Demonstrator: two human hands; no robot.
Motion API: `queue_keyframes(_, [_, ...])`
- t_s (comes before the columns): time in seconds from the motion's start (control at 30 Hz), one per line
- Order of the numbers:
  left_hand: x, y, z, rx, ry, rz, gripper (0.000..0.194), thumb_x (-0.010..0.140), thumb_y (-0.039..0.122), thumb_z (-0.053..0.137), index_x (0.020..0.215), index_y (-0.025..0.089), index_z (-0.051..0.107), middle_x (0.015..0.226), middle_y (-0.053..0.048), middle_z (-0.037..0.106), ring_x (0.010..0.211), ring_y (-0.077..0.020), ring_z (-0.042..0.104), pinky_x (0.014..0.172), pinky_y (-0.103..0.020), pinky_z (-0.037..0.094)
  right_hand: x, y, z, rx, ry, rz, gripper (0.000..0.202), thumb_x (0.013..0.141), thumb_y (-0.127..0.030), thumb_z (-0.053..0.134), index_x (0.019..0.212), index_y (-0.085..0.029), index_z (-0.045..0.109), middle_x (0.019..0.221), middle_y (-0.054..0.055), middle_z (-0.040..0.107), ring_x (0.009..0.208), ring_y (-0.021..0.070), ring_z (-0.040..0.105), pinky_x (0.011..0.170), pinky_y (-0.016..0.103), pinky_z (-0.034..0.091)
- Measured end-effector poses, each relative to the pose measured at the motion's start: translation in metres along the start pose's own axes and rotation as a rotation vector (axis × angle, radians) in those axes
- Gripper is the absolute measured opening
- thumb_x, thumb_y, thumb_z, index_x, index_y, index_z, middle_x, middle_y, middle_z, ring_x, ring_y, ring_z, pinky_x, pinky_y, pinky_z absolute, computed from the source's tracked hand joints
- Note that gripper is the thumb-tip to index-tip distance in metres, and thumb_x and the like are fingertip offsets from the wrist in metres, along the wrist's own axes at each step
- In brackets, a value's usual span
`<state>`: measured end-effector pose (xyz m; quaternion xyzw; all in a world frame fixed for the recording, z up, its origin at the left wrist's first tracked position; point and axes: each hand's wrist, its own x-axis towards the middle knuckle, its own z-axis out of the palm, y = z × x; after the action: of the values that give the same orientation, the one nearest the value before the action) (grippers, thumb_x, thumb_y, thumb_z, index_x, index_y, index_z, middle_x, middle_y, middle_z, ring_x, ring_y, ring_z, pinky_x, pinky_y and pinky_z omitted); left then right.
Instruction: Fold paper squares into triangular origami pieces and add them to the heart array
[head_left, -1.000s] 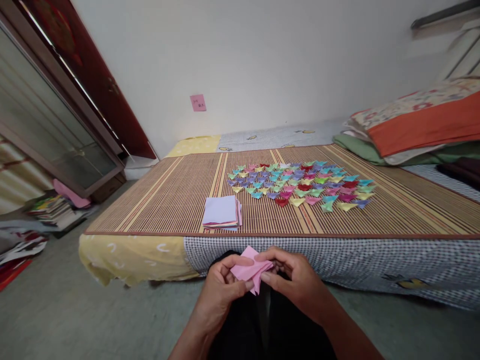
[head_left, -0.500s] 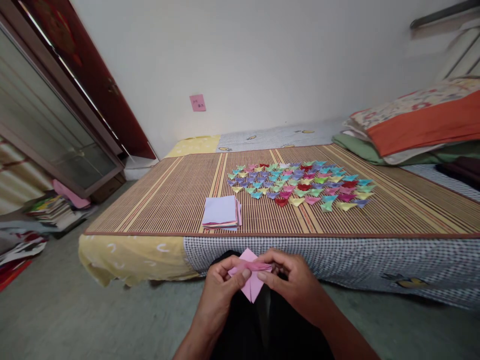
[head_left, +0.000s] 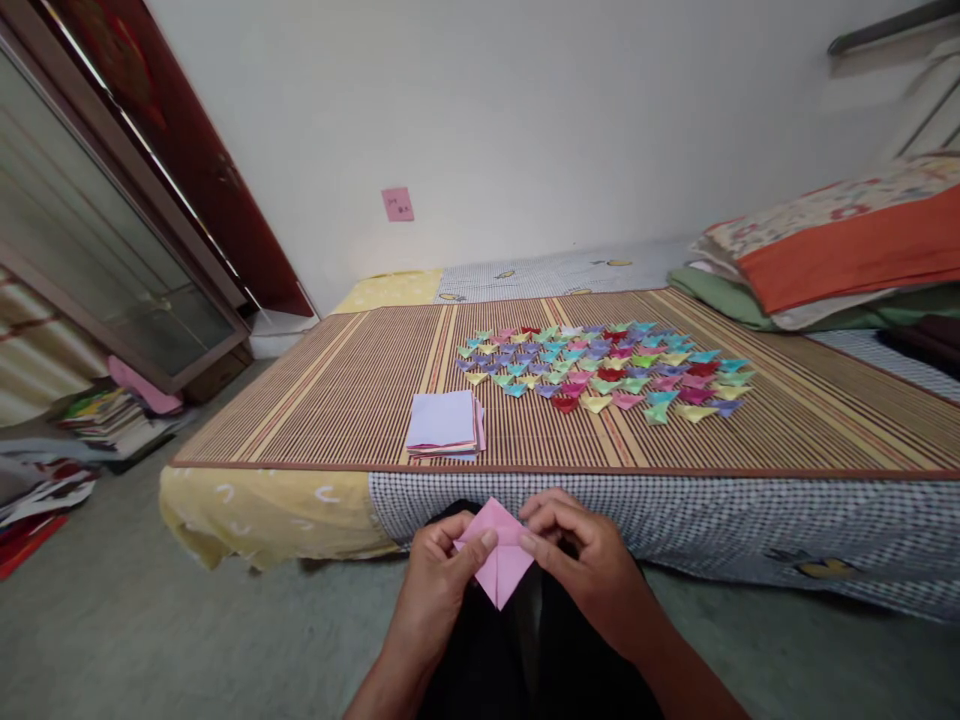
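At the far left of the frame stands a glass-fronted cabinet [head_left: 127,250], with a dark red door [head_left: 199,150] behind it in the upper left. Below the cabinet, books [head_left: 112,425] lie piled near the left edge. A yellow cloth [head_left: 277,515] hangs at the front of the bed, left of centre, above the grey floor [head_left: 247,640]. The striped mat [head_left: 337,390] spreads across the middle of the frame. A pink note [head_left: 397,204] is on the wall [head_left: 540,120], left of upper centre, and a stack [head_left: 442,420] of square papers, pale lilac on top, sits near the mat's front edge.

At lower centre, the left hand [head_left: 436,572] is clamped on the left side of the sheet [head_left: 506,575], thumb on its face, fingers mostly hidden behind. The sheet, pink and folded to a diamond, is held between the hands above dark trousers [head_left: 480,660], a point downward and creases meeting mid-face. The right hand [head_left: 589,550] pinches its right corner, thumb in front, other fingers curled beyond.

Right of centre, many coloured folded shapes [head_left: 610,374] lie in rows on the mat. A pillow [head_left: 847,250] fills the right edge.
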<state>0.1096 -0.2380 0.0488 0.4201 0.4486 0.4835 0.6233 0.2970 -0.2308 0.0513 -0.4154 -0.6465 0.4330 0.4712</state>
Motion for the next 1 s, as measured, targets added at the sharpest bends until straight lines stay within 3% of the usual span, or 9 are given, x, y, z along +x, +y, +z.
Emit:
queue_keyframes(0.1, [0.0, 0.0, 0.002, 0.037, -0.019, 0.006, 0.036, 0.073, 0.043, 0.086, 0.069, 0.011, 0.07, 0.062, 0.002, 0.052, 0.057, -0.0091, 0.042, 0.055, -0.021, 0.033, -0.001, -0.003, 0.001, -0.139, 0.085, -0.117, 0.014, 0.089, -0.019, 0.066, 0.076, -0.021, 0.062, 0.09, 0.003, 0.065, 0.082, 0.0188, 0.062, 0.071, 0.03, 0.047])
queue_keyframes(0.2, [0.001, 0.001, 0.003, 0.05, -0.02, 0.005, 0.037, 0.07, 0.044, 0.087, 0.068, 0.011, 0.07, 0.061, 0.003, 0.051, 0.056, -0.0093, 0.042, 0.054, -0.021, 0.033, -0.002, -0.005, 0.004, -0.2, 0.153, -0.264, 0.008, 0.09, -0.014, 0.066, 0.091, -0.022, 0.065, 0.095, 0.003, 0.066, 0.093, 0.0201, 0.065, 0.081, 0.031, 0.05])
queue_keyframes(0.4, [0.002, 0.007, 0.005, 0.134, -0.036, 0.049, 0.033, 0.073, 0.041, 0.085, 0.069, 0.012, 0.072, 0.066, 0.001, 0.055, 0.061, -0.0116, 0.046, 0.057, -0.023, 0.036, -0.001, -0.009, 0.005, -0.225, 0.125, -0.397, 0.017, 0.092, -0.01, 0.065, 0.102, -0.024, 0.065, 0.104, 0.003, 0.066, 0.101, 0.0181, 0.065, 0.089, 0.028, 0.05])
queue_keyframes(0.67, [0.001, 0.013, 0.008, 0.301, -0.045, 0.125, 0.033, 0.077, 0.04, 0.081, 0.063, 0.014, 0.067, 0.068, 0.002, 0.048, 0.065, -0.0132, 0.043, 0.059, -0.024, 0.034, 0.004, -0.011, 0.005, -0.218, 0.093, -0.356, 0.016, 0.09, -0.006, 0.062, 0.092, -0.022, 0.064, 0.098, 0.004, 0.065, 0.098, 0.0192, 0.064, 0.086, 0.029, 0.05])
queue_keyframes(0.87, [0.001, 0.013, 0.006, 0.457, -0.098, 0.164, 0.03, 0.082, 0.032, 0.074, 0.06, 0.016, 0.061, 0.067, 0.002, 0.047, 0.067, -0.014, 0.043, 0.061, -0.025, 0.033, 0.001, -0.01, 0.006, -0.184, 0.088, -0.265, 0.016, 0.092, -0.011, 0.06, 0.079, -0.021, 0.06, 0.079, -0.001, 0.061, 0.074, 0.0151, 0.058, 0.067, 0.026, 0.044])
queue_keyframes(1.0, [0.0, 0.015, 0.007, 0.479, -0.102, 0.131, 0.034, 0.081, 0.034, 0.074, 0.058, 0.017, 0.055, 0.067, 0.002, 0.044, 0.066, -0.014, 0.041, 0.059, -0.025, 0.032, -0.002, -0.007, 0.008, -0.142, 0.087, -0.181, 0.017, 0.092, -0.016, 0.06, 0.076, -0.021, 0.058, 0.073, -0.002, 0.059, 0.068, 0.0143, 0.055, 0.065, 0.026, 0.042])
